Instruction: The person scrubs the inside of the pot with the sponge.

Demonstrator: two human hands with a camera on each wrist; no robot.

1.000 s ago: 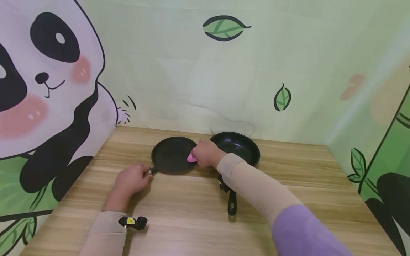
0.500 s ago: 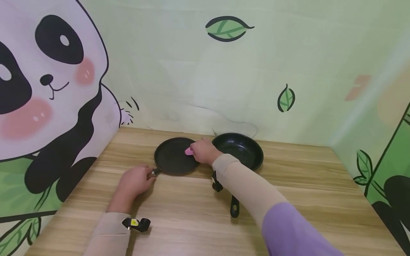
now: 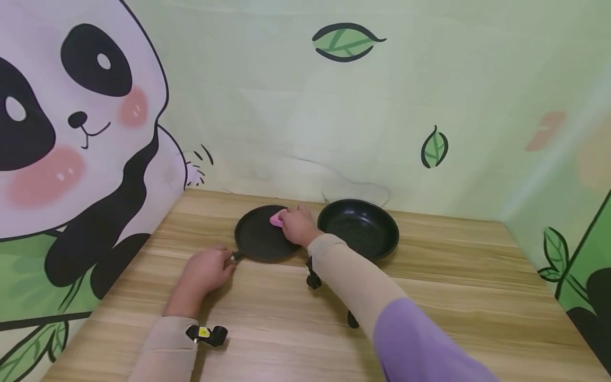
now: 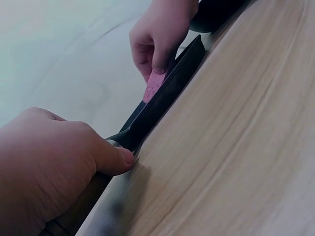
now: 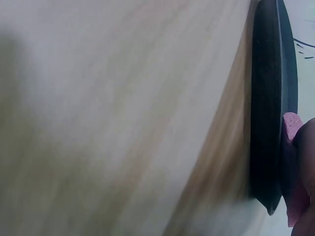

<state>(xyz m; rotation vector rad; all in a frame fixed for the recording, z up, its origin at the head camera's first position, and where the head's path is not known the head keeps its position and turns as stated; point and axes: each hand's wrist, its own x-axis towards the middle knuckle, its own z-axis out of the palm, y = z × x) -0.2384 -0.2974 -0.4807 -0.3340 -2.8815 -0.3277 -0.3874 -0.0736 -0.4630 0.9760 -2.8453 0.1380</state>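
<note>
A flat black griddle pan (image 3: 260,239) with a low rim lies on the wooden table. My left hand (image 3: 206,269) grips its short handle at the front left; in the left wrist view the thumb of that left hand (image 4: 64,162) lies along the handle by the rim. Over the pan's right half, my right hand (image 3: 299,225) holds a pink sponge (image 3: 277,218) against the cooking surface. The sponge (image 4: 154,87) sits just inside the rim in the left wrist view. From the right wrist, the pan's side (image 5: 268,108) and part of the sponge show, with fingers at the edge.
A deeper black frying pan (image 3: 358,228) stands right of the griddle pan, its handle (image 3: 352,319) partly hidden by my right forearm. Behind the wooden table (image 3: 444,318) rises a pale green wall (image 3: 267,116) printed with leaves and a panda.
My right hand has slid the sponge left and toward the back across the pan. The left hand keeps its grip on the handle, and the whole head view has shifted slightly.
</note>
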